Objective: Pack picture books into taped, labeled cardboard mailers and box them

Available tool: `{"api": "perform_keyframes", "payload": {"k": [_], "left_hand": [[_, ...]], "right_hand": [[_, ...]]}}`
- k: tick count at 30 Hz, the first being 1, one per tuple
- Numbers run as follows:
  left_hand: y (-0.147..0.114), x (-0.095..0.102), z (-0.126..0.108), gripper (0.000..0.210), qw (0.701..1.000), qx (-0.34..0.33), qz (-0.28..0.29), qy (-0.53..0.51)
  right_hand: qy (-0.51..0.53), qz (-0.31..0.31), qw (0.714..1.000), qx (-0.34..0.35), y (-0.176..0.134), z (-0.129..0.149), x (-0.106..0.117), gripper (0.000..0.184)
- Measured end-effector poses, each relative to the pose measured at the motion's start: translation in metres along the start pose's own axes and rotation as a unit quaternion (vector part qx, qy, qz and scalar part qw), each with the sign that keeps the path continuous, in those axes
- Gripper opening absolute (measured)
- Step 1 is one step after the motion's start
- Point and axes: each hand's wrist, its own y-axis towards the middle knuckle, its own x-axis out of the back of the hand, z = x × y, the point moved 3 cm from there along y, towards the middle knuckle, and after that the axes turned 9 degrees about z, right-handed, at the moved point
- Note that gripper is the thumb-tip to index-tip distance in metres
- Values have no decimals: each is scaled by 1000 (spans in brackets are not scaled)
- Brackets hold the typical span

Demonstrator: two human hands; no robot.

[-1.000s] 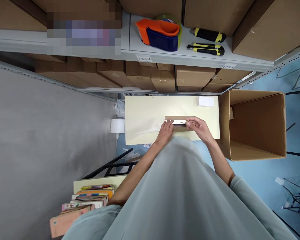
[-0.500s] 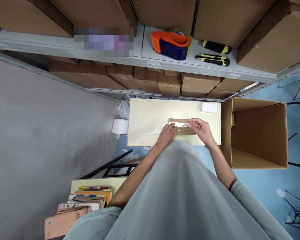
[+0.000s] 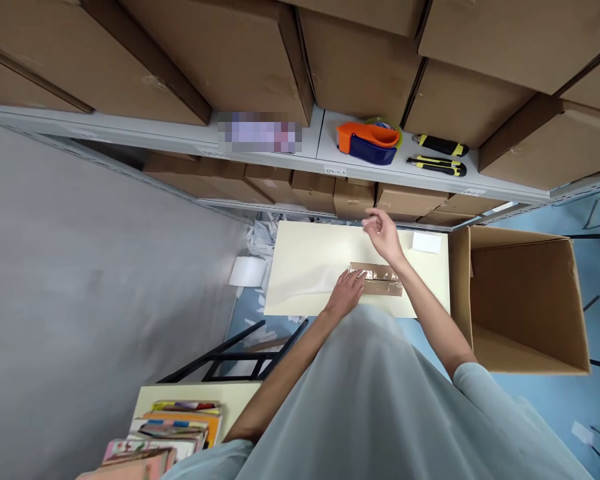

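A small flat cardboard box (image 3: 383, 288) with shiny clear tape on it lies on the pale tabletop (image 3: 310, 250). My left hand (image 3: 347, 295) rests on the box's left end, fingers stretched out over it. Lifted off the box, my right hand (image 3: 384, 239) is above the table's far part, with loosely bent fingers apart and nothing visible in them. On the shelf beyond it lie an orange and blue tape dispenser (image 3: 367, 148) and two black and yellow utility knives, one (image 3: 443, 145) behind the other (image 3: 439, 167).
Cardboard boxes (image 3: 360, 67) fill the shelf above and the one beneath. A large open carton (image 3: 525, 300) stands right of the table. A small white box (image 3: 427, 243) sits at the table's far right. Books (image 3: 180, 427) are piled at lower left, near a grey wall (image 3: 80, 280).
My right hand has left the box and moved forward, toward the shelf. My left hand stays on the box. The view has tilted up, showing more of the shelf.
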Motion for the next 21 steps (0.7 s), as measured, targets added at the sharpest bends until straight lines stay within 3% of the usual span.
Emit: {"api": "perform_keyframes", "payload": {"k": [3,5,7,9,11,14,17,19,21], "left_hand": [[0,5,3,43,999,1,-7,-52],[1,15,5,40,995,-3,-21,-95],[7,34,8,39,990,-2,-48,-132],[18,66,10,39,983,4,-93,-156],[37,112,9,41,974,3,-153,-164],[79,192,5,46,955,-28,-249,-157],[126,260,2,52,932,-59,-322,-156],[150,287,2,56,921,-62,-352,-154],[162,299,1,58,916,-57,-370,-147]], "right_hand": [[-125,9,992,-16,24,-4,5,81],[-186,6,982,-16,24,-1,14,76],[-211,1,977,-17,17,8,26,58],[-221,-14,975,-19,11,24,40,42],[-239,-44,970,19,13,46,55,39],[-296,-82,943,130,37,84,74,49],[-395,-77,902,156,84,106,84,63],[-452,-63,880,134,116,112,85,71],[-490,-50,863,108,138,114,82,71]]}}
